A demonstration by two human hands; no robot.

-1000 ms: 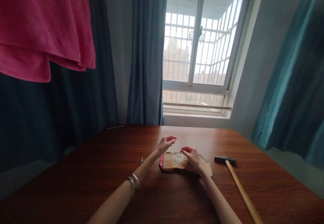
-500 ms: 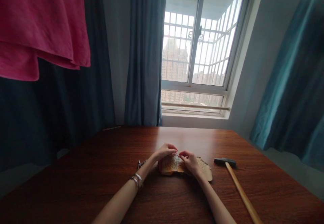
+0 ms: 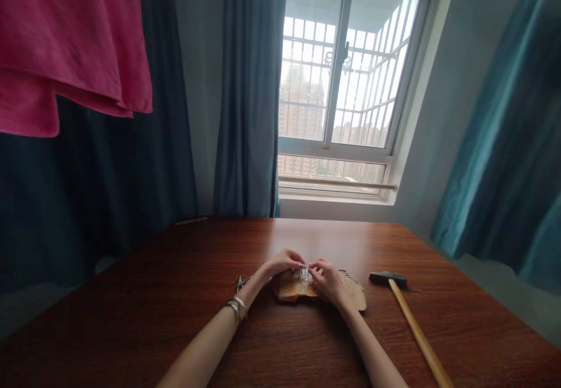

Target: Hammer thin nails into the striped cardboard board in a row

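Note:
On the wooden table lies a tan board point(image 3: 290, 290) dotted with small holes, with a notched edge at its far right. Several thin dark nails point(image 3: 302, 271) stand upright on it between my hands. My left hand point(image 3: 283, 261) bends over the far side of the board, its thumb and fingers closed near the nail heads; what they pinch is too small to make out. From the right, my right hand point(image 3: 326, 278) pinches the top of an upright nail with thumb and forefinger, covering part of the board.
A hammer point(image 3: 412, 324) with a wooden handle lies right of the board on the table point(image 3: 175, 300). Several loose metal nails point(image 3: 240, 284) lie beside my left forearm. Behind the table are a barred window point(image 3: 335, 84) and blue curtains point(image 3: 248, 96); pink cloth point(image 3: 74, 43) hangs upper left.
Both hands stay over the nails, with only slight finger movement. The whole view has shifted a little; the board and hammer lie as before.

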